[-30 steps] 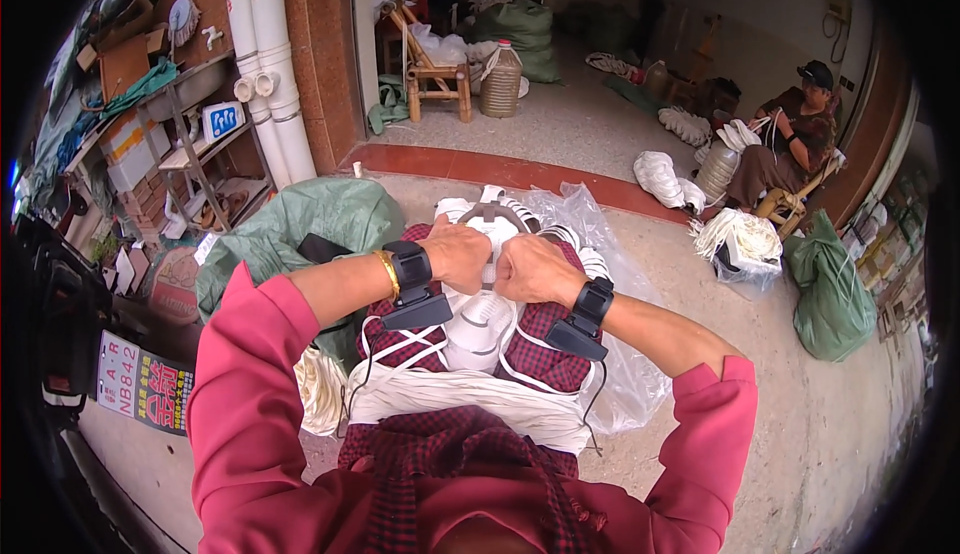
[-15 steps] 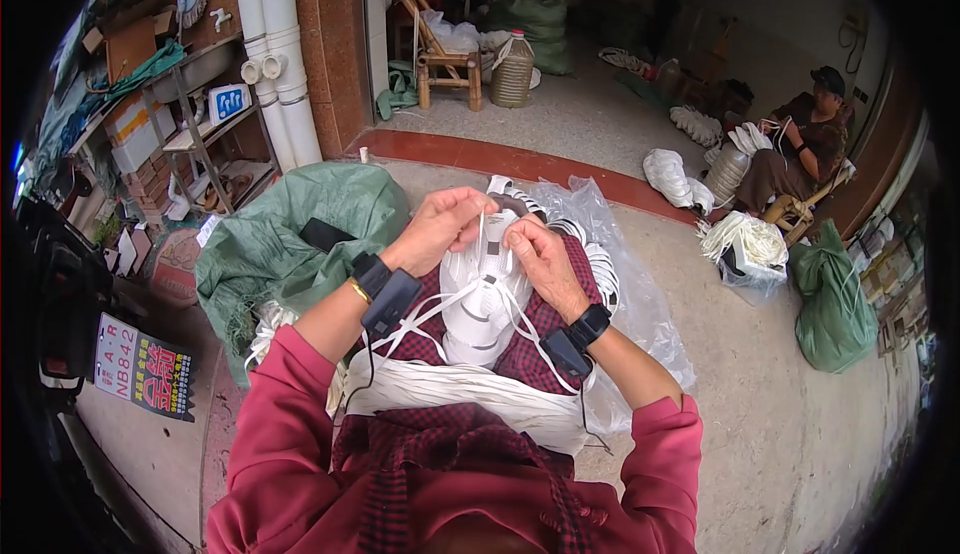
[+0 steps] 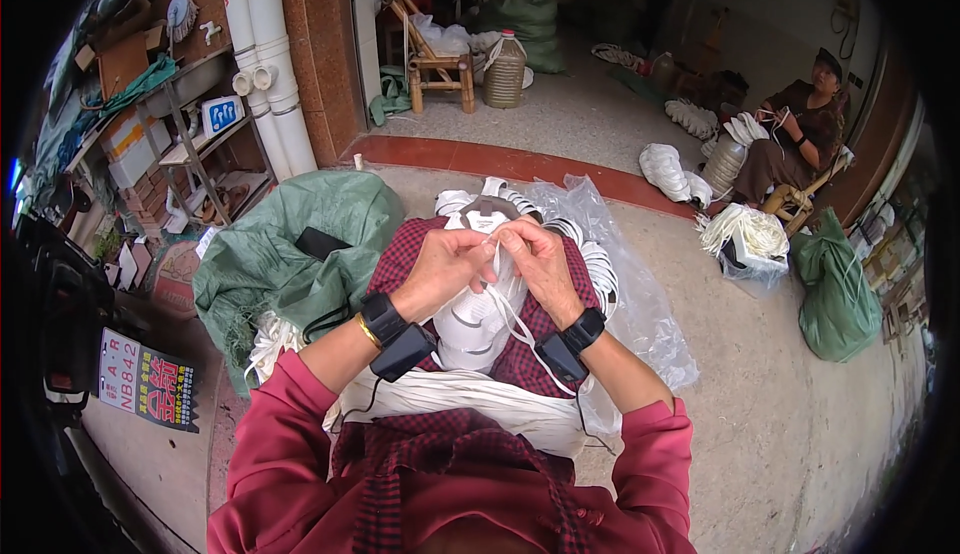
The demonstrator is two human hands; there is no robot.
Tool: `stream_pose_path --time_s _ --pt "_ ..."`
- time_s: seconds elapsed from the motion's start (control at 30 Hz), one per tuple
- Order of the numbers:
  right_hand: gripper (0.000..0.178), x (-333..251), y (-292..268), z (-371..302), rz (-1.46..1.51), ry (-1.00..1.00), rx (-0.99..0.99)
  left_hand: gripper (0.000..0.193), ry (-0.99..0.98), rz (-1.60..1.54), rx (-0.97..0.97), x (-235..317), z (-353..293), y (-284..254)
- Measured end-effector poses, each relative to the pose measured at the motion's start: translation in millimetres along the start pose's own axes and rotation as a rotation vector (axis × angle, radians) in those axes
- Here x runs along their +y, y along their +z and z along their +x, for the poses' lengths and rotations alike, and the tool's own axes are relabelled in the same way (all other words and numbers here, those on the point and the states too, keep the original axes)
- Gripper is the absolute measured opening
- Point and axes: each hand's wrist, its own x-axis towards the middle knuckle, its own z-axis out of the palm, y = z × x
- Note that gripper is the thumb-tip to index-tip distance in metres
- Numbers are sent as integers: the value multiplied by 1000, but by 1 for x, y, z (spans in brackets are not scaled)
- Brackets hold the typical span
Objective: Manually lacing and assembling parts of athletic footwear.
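A white shoe upper (image 3: 468, 329) with a grey collar rests on my lap, over a dark red checked cloth (image 3: 398, 262). My left hand (image 3: 440, 272) and my right hand (image 3: 541, 262) meet above its lacing area, thumbs and fingertips pinched together. Between them runs a white shoelace (image 3: 519, 328), gripped by both hands, with a loose length trailing down the right side of the upper. The fingers hide the eyelets under them. Across my lap, nearer to me, lies a thick bundle of white laces (image 3: 440, 390).
On the left sits a green woven sack (image 3: 350, 199) with a dark flat object on it. Several white uppers (image 3: 600, 274) and clear plastic sheeting (image 3: 650, 324) lie to the right. Farther right are a tub of white laces (image 3: 750, 239), a green bag (image 3: 838, 299) and a seated person (image 3: 815, 129).
Both hands have come together and slightly down over the upper, covering more of the lacing area. The lace ends that lay out to the left are now drawn in near the hands.
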Motion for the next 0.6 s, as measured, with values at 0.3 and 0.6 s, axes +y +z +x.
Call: stream_pose_path --time_s 0.3,0.6 --pt "26 -14 0 2 -185 17 -99 29 -91 -165 -189 -14 4 -11" --pt "118 -11 41 -47 -806 -67 -53 26 10 -368 -139 -45 -24 -9"
